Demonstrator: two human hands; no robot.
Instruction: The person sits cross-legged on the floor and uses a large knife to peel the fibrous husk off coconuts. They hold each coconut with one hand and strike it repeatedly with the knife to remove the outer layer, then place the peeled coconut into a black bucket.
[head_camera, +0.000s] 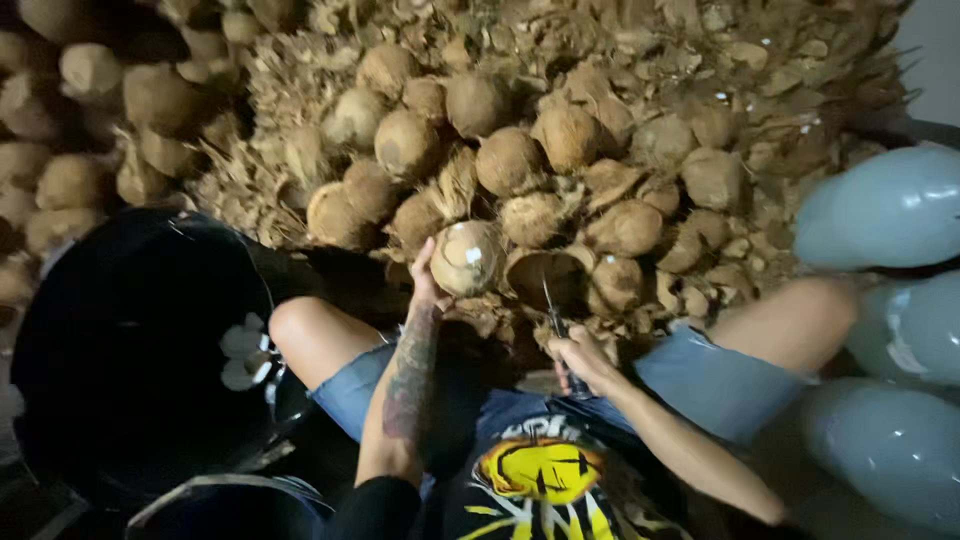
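My left hand (425, 275) grips a round, husked coconut (467, 257) and holds it up in front of my knees. My right hand (580, 358) is closed around the handle of a small knife (555, 320), whose thin blade points up toward a hollow coconut shell (545, 275). The blade tip sits just right of the held coconut, apart from it. I am seated with bare knees and denim shorts.
A large heap of brown coconuts (510, 160) and husk scraps fills the ground ahead. At my left stands a big black tub (130, 350) with several white coconut pieces (243, 355) inside. Grey-blue sacks or containers (885, 210) crowd the right side.
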